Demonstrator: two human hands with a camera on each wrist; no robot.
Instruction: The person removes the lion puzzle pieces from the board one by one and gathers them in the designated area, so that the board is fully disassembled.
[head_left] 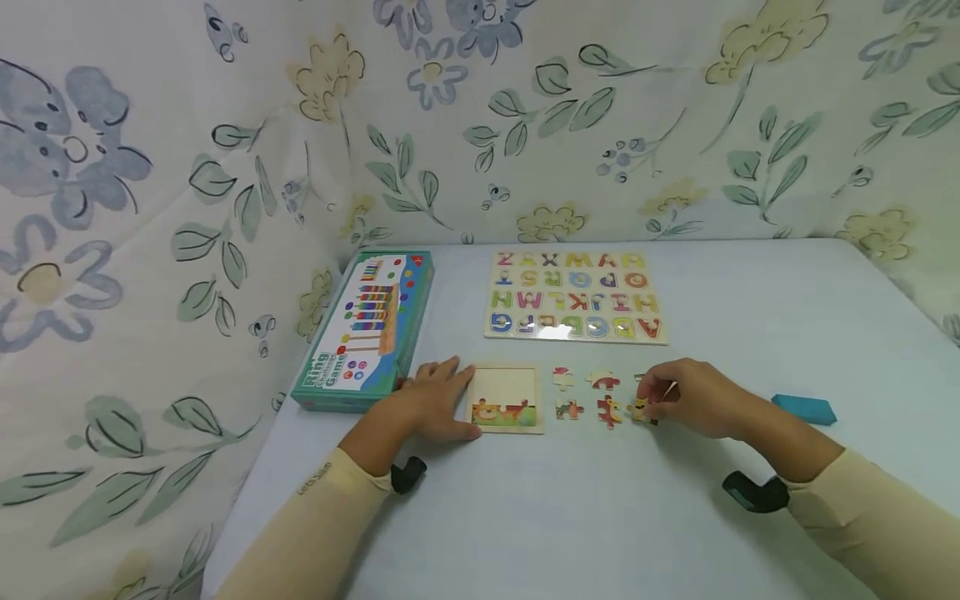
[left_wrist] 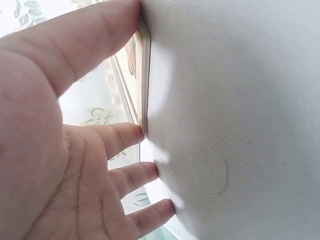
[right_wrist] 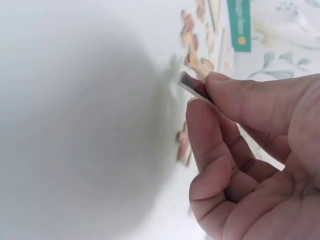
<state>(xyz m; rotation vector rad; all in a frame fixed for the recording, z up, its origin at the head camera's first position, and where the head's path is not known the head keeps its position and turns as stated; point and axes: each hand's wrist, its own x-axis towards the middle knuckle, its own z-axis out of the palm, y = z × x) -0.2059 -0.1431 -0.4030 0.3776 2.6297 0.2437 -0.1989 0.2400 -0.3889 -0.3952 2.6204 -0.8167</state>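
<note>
Wooden tray (head_left: 510,385): left hand (head_left: 431,406), outstretched, touches its left edge. I see right hand (head_left: 693,400) pinching a puzzle piece (right_wrist: 194,86), right of the tray.

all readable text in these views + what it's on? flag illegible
"Ring", "Game": green box; print between them and red-badge print too small.
"Z", "X", "N", "K", "I", "H" among single letters: alphabet board, upside down to the head camera.
"Let's Slim", small, probable reading: left sleeve.
Blurred: box-side print in right wrist view.
No text seen: puzzle pieces, puzzle tray.
</note>
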